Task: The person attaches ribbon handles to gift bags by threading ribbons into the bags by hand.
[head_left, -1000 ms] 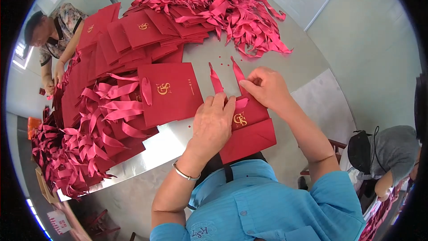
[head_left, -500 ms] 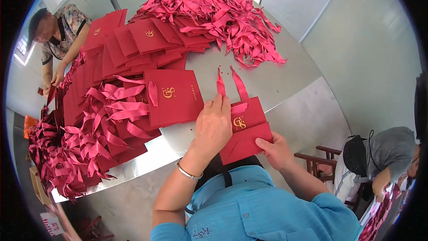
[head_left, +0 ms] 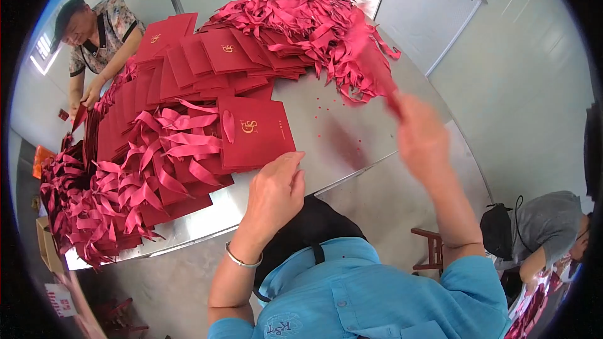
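Observation:
My right hand (head_left: 422,138) is raised over the right part of the table, its fingers closed on a red paper gift bag (head_left: 381,76) with ribbon handles. Motion smears both the bag and the fingers. Close to the lower right corner of a stack of flat red bags (head_left: 267,127) is my left hand (head_left: 274,193). Its fingers are loosely bent, with the thumb apart and nothing visible in them. The stack's top bag bears a gold emblem and a pink ribbon loop.
Rows of red bags (head_left: 182,63) and loose ribbon handles (head_left: 135,188) cover the left of the metal table (head_left: 326,166). A heap of ribboned bags (head_left: 295,12) lies at the back. One person (head_left: 103,44) works at the far left; another person (head_left: 549,229) sits at right.
My right hand has swung up and away over the table with the red gift bag. My left hand has let go of that bag and moved left toward the stack.

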`<state>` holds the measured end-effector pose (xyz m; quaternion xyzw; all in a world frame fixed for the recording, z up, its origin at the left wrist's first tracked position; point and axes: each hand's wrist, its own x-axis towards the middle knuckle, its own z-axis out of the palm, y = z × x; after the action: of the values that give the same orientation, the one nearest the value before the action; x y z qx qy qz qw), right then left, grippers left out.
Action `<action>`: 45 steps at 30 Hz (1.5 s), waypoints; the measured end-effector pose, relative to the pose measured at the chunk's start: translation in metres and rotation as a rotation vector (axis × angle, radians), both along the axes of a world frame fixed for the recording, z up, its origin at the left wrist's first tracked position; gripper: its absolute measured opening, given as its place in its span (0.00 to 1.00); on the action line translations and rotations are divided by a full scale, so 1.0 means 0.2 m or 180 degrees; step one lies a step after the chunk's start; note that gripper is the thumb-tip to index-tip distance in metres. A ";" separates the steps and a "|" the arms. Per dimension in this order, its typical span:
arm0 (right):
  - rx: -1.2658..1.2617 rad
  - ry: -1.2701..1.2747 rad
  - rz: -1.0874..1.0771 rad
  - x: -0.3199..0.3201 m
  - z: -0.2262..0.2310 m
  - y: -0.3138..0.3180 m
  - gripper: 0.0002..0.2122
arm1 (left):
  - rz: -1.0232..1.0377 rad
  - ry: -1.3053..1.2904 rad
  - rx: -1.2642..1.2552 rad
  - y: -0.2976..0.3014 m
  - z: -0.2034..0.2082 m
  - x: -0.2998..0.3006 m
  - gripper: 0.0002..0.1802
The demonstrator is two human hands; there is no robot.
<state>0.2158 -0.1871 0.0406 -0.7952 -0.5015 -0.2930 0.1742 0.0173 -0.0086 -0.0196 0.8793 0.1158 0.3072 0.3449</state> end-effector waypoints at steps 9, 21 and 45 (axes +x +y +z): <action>-0.0969 0.0104 0.0373 -0.18 -0.35 0.00 0.24 | -0.0086 -0.0363 0.1436 -0.04 -0.01 0.32 0.14; -0.0122 0.0748 0.0616 0.30 -0.23 0.08 0.12 | 0.0279 0.0417 0.1613 0.04 -0.12 0.53 0.10; 0.1700 0.3010 0.1042 0.80 0.37 0.74 0.09 | 0.0379 -0.0450 -0.0696 0.12 -0.07 0.48 0.12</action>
<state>0.3761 -0.0384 0.1140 -0.6802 -0.3941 0.0092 0.6180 0.1126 0.0158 -0.0335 0.8043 0.1760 0.3738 0.4271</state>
